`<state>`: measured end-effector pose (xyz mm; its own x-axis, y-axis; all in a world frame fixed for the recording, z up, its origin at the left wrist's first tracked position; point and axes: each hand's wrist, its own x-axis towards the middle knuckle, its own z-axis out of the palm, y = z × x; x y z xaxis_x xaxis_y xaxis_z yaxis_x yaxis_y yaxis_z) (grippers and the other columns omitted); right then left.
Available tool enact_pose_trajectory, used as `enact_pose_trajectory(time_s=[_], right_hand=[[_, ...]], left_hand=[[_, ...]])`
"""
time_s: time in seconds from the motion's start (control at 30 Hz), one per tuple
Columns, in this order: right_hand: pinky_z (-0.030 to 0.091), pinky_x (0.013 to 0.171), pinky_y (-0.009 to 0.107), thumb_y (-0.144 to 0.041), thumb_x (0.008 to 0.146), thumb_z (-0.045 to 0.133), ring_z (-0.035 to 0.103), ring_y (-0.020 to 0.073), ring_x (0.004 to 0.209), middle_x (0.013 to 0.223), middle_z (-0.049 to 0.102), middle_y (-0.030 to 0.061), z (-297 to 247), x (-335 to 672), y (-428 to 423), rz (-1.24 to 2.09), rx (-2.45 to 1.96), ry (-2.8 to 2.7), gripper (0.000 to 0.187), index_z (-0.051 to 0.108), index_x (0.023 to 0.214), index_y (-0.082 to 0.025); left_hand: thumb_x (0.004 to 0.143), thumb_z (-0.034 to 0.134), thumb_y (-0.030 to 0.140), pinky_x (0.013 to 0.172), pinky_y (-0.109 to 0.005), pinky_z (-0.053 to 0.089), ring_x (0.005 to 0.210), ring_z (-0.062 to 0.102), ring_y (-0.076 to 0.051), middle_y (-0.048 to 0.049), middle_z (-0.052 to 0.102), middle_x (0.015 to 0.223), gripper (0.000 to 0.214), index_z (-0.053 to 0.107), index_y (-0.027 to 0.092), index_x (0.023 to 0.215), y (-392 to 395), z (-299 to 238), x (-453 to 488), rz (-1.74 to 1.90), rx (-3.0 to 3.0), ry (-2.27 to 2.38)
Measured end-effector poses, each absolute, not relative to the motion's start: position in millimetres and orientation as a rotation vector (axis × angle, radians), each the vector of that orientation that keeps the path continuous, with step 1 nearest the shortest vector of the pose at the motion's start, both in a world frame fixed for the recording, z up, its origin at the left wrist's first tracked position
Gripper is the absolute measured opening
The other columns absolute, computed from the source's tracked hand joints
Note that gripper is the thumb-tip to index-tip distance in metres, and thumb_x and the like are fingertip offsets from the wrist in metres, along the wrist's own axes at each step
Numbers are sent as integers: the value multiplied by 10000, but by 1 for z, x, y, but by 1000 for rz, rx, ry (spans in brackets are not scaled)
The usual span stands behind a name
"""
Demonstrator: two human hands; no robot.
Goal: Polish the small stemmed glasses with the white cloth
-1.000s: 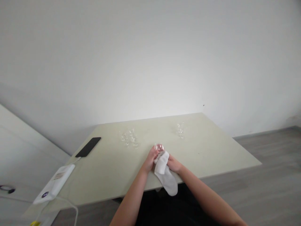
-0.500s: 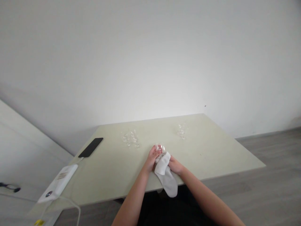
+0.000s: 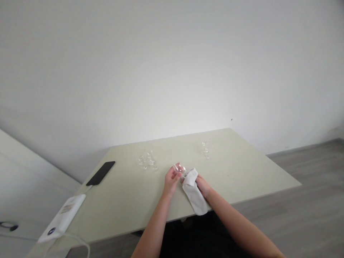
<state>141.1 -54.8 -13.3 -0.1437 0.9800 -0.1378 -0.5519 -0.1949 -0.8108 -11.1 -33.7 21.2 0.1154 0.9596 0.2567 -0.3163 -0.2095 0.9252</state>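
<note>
In front of me, over the near part of the table, my left hand (image 3: 171,179) is closed around a small clear glass (image 3: 179,168), tilted with its bowl pointing away to the left. A white sock (image 3: 195,195) hangs from my right hand (image 3: 203,186), its toe end drooping to the table's near edge. My right fingers are mostly hidden behind the fabric. The sock's upper part lies against the lower end of the glass, whose base I cannot make out.
Several clear glasses (image 3: 147,160) stand in a group farther left, and a few more (image 3: 206,149) farther right. A black phone (image 3: 101,173) lies on the left, joined by a cable to a white power strip (image 3: 63,216). A wall rises behind the pale table (image 3: 129,204).
The glass has tipped further left in my left hand. My right hand has drawn the sock slightly right and up, so more of the glass's lower end shows. The view has shifted slightly.
</note>
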Motion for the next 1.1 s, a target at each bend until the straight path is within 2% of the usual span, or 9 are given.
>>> enact_pose_trajectory(time_s=[0.17, 0.37, 0.53, 0.63, 0.77, 0.93, 1.1], right_hand=[[545, 724, 375, -395, 690, 737, 679, 257, 805, 839, 731, 61, -9, 138, -52, 1650, -767, -698, 282, 678, 862, -179], [523, 800, 401, -418, 665, 781, 668, 278, 874, 842, 726, 66, -5, 138, -54, 1619, -775, -809, 344, 698, 896, -177], [501, 867, 428, -417, 711, 741, 656, 271, 902, 886, 721, 51, -7, 140, -57, 1531, -829, -949, 295, 706, 910, -202], [474, 922, 445, -388, 772, 681, 646, 260, 918, 928, 719, 35, -5, 141, -60, 1476, -795, -1121, 252, 705, 958, -219], [431, 984, 468, -377, 801, 650, 625, 264, 957, 883, 719, 40, -7, 142, -58, 1392, -719, -1395, 216, 714, 908, -200], [434, 969, 490, -421, 770, 655, 632, 263, 903, 827, 706, 40, -16, 142, -54, 1412, -768, -1290, 239, 697, 869, -207], [444, 945, 473, -453, 759, 666, 615, 279, 907, 844, 693, 62, -17, 144, -55, 1343, -795, -1330, 248, 688, 802, -210]], left_hand=[[731, 753, 352, 926, -370, 494, 1054, 619, -227, -95, 643, 1137, 614, 534, 207, 1286, -41, 32, -10, 1445, 1420, 837], [745, 739, 325, 869, -373, 539, 1051, 593, -216, -75, 595, 1123, 602, 521, 247, 1301, -46, 47, -4, 1477, 1949, 896], [758, 725, 333, 890, -374, 541, 1018, 603, -196, -62, 583, 1071, 548, 541, 240, 1266, -35, 62, -3, 1571, 1915, 924], [748, 733, 343, 884, -369, 545, 1058, 592, -202, -76, 579, 1122, 562, 525, 236, 1259, -25, 76, 6, 1605, 1804, 930], [697, 771, 326, 866, -350, 545, 1064, 592, -202, -79, 601, 1138, 575, 534, 234, 1212, -13, 90, 41, 1449, 1788, 910], [629, 819, 299, 773, -321, 553, 953, 621, -188, -98, 619, 1114, 587, 540, 203, 1136, -1, 81, 99, 1149, 1753, 956], [591, 851, 321, 729, -314, 532, 960, 625, -209, -113, 623, 1090, 624, 491, 195, 1085, 11, 63, 132, 1048, 1790, 1034]])
